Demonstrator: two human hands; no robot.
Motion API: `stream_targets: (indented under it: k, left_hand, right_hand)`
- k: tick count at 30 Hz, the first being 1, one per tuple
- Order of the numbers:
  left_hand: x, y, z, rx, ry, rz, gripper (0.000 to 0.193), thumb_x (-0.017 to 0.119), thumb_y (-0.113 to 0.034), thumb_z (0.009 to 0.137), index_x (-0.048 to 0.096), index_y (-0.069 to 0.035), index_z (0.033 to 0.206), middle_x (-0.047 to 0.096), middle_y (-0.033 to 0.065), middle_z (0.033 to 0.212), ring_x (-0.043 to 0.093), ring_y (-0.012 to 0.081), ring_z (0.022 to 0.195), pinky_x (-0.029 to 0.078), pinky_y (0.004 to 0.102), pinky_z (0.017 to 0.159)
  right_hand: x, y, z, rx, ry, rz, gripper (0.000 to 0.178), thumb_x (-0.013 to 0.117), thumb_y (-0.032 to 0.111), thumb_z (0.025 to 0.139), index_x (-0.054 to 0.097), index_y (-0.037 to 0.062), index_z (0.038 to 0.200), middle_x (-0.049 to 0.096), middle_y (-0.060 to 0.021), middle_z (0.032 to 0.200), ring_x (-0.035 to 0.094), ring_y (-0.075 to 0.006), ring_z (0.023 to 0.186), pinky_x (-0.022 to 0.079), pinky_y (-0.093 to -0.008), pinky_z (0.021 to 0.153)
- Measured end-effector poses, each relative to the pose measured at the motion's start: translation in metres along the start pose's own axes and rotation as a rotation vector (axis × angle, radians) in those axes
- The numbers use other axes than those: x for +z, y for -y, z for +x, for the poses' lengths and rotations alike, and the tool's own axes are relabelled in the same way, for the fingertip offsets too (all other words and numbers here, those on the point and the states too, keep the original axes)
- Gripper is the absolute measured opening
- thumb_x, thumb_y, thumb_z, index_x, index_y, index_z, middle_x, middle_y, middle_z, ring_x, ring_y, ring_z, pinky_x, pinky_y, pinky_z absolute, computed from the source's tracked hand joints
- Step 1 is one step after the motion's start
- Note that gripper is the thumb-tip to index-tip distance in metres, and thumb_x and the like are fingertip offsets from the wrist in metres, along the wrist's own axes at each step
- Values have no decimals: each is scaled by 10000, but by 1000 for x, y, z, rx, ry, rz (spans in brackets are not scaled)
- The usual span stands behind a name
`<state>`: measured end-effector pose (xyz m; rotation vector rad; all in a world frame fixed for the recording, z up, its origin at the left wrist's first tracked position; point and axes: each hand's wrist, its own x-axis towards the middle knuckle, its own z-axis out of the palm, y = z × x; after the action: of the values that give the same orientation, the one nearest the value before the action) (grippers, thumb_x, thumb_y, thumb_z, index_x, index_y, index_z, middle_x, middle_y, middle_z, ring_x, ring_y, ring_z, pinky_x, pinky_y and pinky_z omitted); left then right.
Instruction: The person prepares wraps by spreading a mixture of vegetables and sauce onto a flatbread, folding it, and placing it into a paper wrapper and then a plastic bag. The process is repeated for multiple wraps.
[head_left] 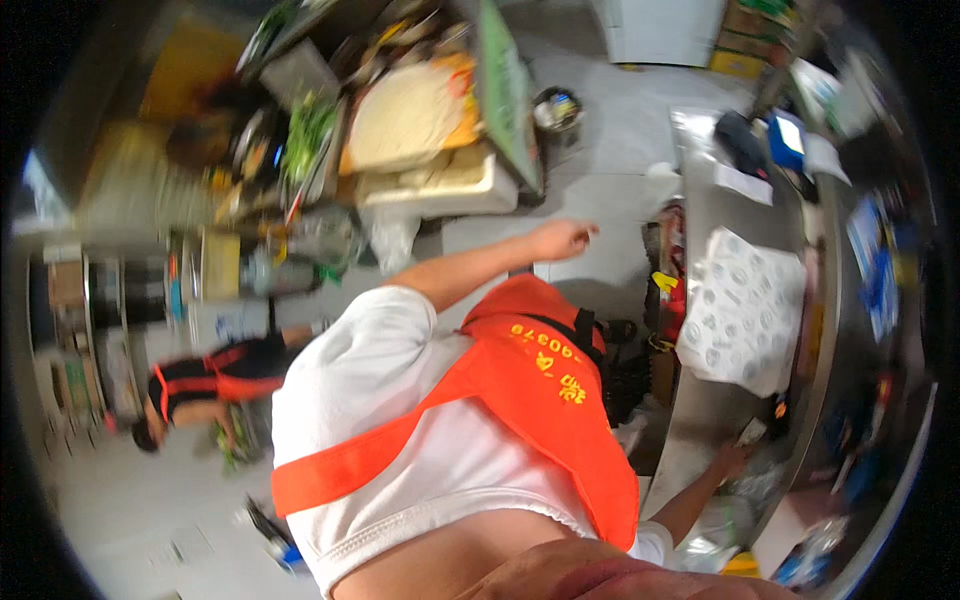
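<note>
Bent over and reaching, judging by the posture: right hand [733, 462] stretched out low to the near end of the steel table [700, 415], just beside or touching a small flat dark object [752, 432] lying there. Too blurred and too small to tell whether the fingers of that hand are closed on it, resting on it or merely close to it. Left hand [563, 239] flung out the other way over the grey floor [600, 130], well apart from the table, fingers half open and loosely curled with nothing seen in them, seemingly for balance. Probably an early reach rather than a finished grasp. Lifting so thin a thing off the steel would call for fingertips pinching its edges, or sliding it to the table's rim first. Farther along the table, a white sheet with a grey pattern [742, 310] draped over the edge. Across the floor, a white foam box [440, 188] among crowded crates of produce, and another person [205, 385] crouched at the left.
</note>
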<state>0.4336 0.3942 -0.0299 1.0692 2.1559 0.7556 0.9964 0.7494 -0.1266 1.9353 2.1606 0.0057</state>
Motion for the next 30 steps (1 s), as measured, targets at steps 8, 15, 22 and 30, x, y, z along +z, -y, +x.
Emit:
stream_targets:
  k: [8, 15, 22, 30]
  left_hand:
    - [-60, 198, -168, -433, -395, -131, 386, 576, -131, 851, 580, -55, 1229, 687, 150, 907, 674, 275, 827, 529, 380, 750]
    - [-88, 284, -203, -478, -544, -311, 359, 611, -183, 879, 603, -33, 1205, 695, 140, 983, 666, 242, 872, 524, 348, 803]
    - [-184, 315, -172, -425, -637, -487, 324, 591, -187, 934, 603, -33, 1218, 694, 120, 1021, 656, 192, 924, 516, 316, 837]
    - [-227, 301, -196, -615, -594, -486, 306, 572, -174, 960, 608, -38, 1233, 709, 143, 1036, 685, 218, 912, 527, 316, 822]
  right_hand:
    - [-48, 16, -44, 457, -421, 422, 721, 665, 396, 847, 427, -42, 1367, 571, -272, 1234, 588, -430, 1092, 478, -539, 918]
    - [67, 193, -197, 452, -189, 477, 433, 636, 283, 883, 590, -36, 1171, 642, -164, 1097, 623, -319, 996, 499, -417, 850]
    - [-73, 682, -326, -703, 761, 1445, 314, 567, 123, 955, 555, -6, 1241, 609, -71, 1151, 582, -133, 990, 477, -266, 849]
    - [-268, 1065, -354, -702, 1050, 1471, 626, 590, 380, 957, 359, -68, 1330, 473, -246, 1312, 583, -315, 1142, 588, -420, 808]
